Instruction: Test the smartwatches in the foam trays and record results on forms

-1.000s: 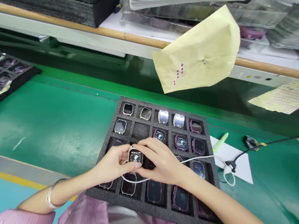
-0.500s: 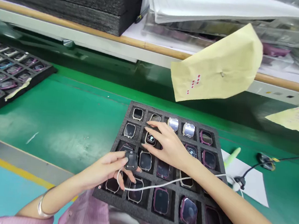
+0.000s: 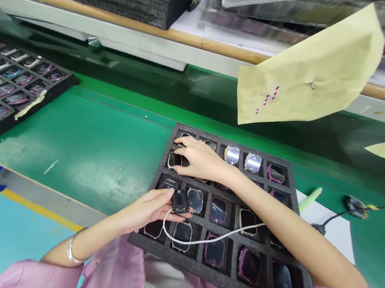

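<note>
A black foam tray [image 3: 181, 254] holds several smartwatch bodies without straps in square pockets. My left hand [image 3: 158, 211] grips a small black square device [image 3: 180, 201] over the tray's near left part, between thumb and fingers. A white cable [image 3: 199, 242] loops from this device across the tray and passes under my right forearm. My right hand [image 3: 202, 161] is over the upper left pockets, thumb and fingers apart around a silver-framed smartwatch [image 3: 174, 161] in the left column. Whether the fingertips touch that watch, I cannot tell. My right hand partly covers the neighbouring pockets.
Another foam tray of watches [image 3: 11, 79] lies at the far left of the green table [image 3: 110, 144]. A yellow paper [image 3: 305, 87] hangs from the shelf edge. At right are white paper [image 3: 339, 235], a light-green pen [image 3: 310, 200] and a black cable [image 3: 347, 211].
My right hand has moved left, from a watch with a lit face to the left-column watch. My left hand still holds the black device. The view has shifted slightly.
</note>
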Action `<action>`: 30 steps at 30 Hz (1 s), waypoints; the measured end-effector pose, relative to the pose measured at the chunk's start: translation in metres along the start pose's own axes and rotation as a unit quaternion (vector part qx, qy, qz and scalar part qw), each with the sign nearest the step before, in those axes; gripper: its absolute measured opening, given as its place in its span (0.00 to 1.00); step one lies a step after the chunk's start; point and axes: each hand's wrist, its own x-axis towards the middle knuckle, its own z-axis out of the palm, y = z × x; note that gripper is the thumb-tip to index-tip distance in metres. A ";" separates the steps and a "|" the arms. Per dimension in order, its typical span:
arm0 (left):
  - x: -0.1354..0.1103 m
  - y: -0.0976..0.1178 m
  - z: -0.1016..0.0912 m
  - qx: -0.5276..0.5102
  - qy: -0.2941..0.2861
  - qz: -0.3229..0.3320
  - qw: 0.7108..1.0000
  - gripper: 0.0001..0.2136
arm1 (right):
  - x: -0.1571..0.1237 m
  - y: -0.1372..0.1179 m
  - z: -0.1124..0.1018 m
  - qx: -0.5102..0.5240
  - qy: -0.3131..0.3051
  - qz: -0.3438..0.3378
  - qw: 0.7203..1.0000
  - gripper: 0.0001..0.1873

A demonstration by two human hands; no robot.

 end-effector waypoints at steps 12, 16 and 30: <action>-0.002 0.006 0.003 -0.025 -0.024 -0.014 0.999 0.20 | -0.023 0.004 -0.004 0.166 0.115 0.012 0.979 0.15; 0.000 0.003 0.002 -0.036 -0.011 -0.003 0.999 0.20 | -0.064 -0.017 -0.008 0.253 0.118 -0.028 0.960 0.18; -0.001 -0.012 0.013 0.206 0.109 0.061 0.971 0.12 | -0.092 -0.053 0.022 0.117 0.135 -0.078 0.981 0.19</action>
